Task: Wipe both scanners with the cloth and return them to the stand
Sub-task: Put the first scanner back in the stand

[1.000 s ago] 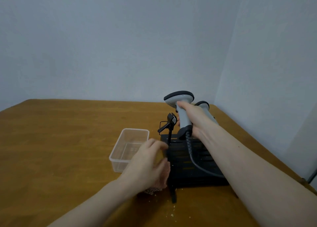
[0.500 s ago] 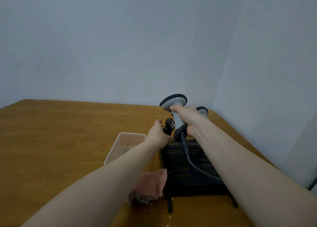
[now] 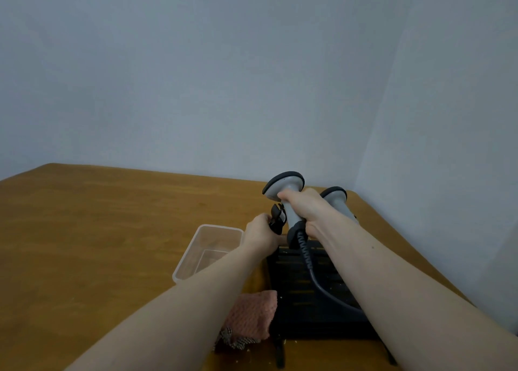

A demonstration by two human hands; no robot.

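My right hand (image 3: 304, 209) grips the handle of a grey scanner (image 3: 284, 187), head up, its coiled black cable (image 3: 307, 254) trailing down over the black stand (image 3: 314, 309). My left hand (image 3: 259, 234) holds the stand's black holder clip (image 3: 277, 216) just left of that scanner. A second grey scanner (image 3: 335, 198) sits upright behind my right hand, partly hidden. The pink cloth (image 3: 251, 316) lies on the table by the stand's left front corner, under my left forearm.
A clear plastic container (image 3: 208, 248) stands left of the stand on the wooden table (image 3: 98, 244). The wall corner is close behind and to the right. The table edge runs along the right, near the stand.
My left hand left the cloth on the table and rose to take the holder clip. The right hand with the scanner shifted slightly left toward the clip.
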